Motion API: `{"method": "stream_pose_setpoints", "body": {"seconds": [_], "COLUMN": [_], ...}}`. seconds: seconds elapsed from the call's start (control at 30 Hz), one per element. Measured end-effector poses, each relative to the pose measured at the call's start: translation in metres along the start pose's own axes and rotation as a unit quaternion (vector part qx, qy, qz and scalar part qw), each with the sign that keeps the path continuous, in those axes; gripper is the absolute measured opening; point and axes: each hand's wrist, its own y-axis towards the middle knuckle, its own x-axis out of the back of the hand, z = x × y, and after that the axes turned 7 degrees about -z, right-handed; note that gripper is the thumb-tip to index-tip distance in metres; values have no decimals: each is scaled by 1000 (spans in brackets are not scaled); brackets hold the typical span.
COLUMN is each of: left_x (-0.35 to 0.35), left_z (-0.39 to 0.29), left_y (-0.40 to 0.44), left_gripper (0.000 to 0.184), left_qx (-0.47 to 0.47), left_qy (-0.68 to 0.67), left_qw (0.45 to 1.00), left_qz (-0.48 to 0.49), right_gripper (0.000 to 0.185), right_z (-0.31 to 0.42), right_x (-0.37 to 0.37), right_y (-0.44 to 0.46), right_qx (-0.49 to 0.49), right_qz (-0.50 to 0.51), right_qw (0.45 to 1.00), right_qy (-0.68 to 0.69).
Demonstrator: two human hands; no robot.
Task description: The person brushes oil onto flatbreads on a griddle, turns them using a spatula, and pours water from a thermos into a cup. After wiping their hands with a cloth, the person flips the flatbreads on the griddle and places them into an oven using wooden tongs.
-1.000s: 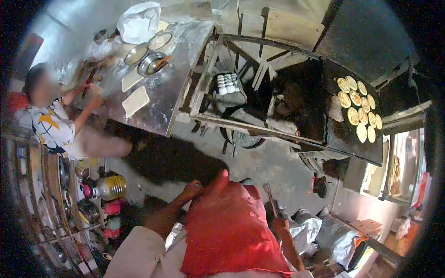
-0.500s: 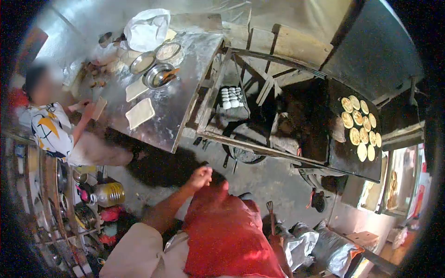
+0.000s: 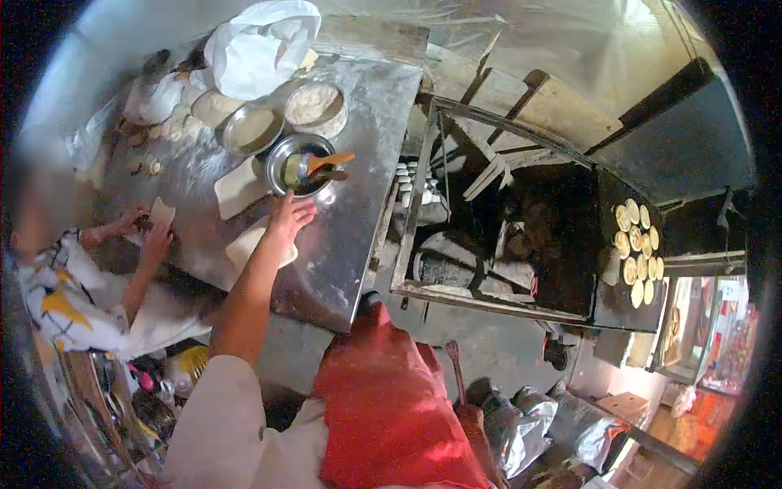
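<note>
My left hand point(image 3: 291, 218) reaches over the metal table with its fingers apart, holding nothing. It is at the near rim of a steel bowl point(image 3: 278, 168), though I cannot tell whether it touches. Inside the bowl stand an orange-handled tool point(image 3: 332, 160) and a darker utensil. Beneath my forearm lies a flat sheet of dough point(image 3: 247, 244), partly covered, and a second dough sheet point(image 3: 236, 191) lies beside the bowl. Low at my right side, my right hand point(image 3: 472, 417) grips a slotted turner point(image 3: 454, 359) with its head up; the apron hides part of that hand.
A co-worker point(image 3: 73, 285) at the left handles a small dough piece point(image 3: 163, 212). Behind the bowl stand a pan point(image 3: 252, 129), a flour tub point(image 3: 318, 110) and a white sack point(image 3: 262, 49). Right of the table are an open frame point(image 3: 489, 297) and a griddle point(image 3: 612, 306) with several flatbreads.
My left hand has gone from in front of my body out over the table to the bowl, its fingers now spread. The table appears closer. The turner stays at my right side.
</note>
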Motion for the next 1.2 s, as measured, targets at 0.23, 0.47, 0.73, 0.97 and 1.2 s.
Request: {"method": "stream_pose_setpoints", "body": {"seconds": [0.23, 0.47, 0.73, 0.97, 1.2], "left_x": [-37, -110, -138, 10, 239], "left_z": [-9, -37, -61, -16, 27], "left_y": [35, 100, 150, -7, -19], "left_gripper": [30, 31, 41, 31, 30], "left_qx": [2, 11, 15, -186, -381], "left_qy": [-47, -128, -106, 205, 381], "left_qw": [994, 987, 992, 959, 799], "left_qz": [100, 93, 66, 55, -267], "right_gripper": [26, 28, 25, 20, 16], "right_z": [-27, 118, 61, 118, 163], "right_x": [-59, -4, -40, -10, 46], "right_y": [23, -18, -14, 12, 42], "right_qx": [114, -180, 124, 136, 37], "right_qz": [13, -27, 34, -36, 53], "right_qw": [993, 951, 941, 973, 998], "right_qy": [3, 250, -312, -180, -17]}}
